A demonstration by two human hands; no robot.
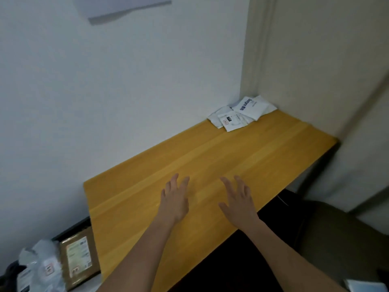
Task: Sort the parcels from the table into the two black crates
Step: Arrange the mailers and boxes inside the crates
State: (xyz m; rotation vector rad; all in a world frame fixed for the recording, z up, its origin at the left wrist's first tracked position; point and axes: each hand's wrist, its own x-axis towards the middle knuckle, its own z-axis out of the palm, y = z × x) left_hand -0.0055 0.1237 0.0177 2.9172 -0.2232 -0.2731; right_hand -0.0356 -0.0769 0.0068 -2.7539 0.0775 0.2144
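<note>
Hands: our left hand (174, 199) and right hand (239, 200) hover empty, fingers spread.
Risk: parcels (242, 112) overlap in the surface (147, 186) corner — we may grab several, missorting them.

Head camera looks down, tilted, over the wooden table (231, 165).

Parcels (242, 112) lie on the table's (210, 165) far right corner.

1. Dim, flat indoor light; no glare on the yellow wooden tabletop (221, 165).
2. Soft blur overall, heaviest left of the tabletop.
3. Wide-angle bending toward the edges.
</note>
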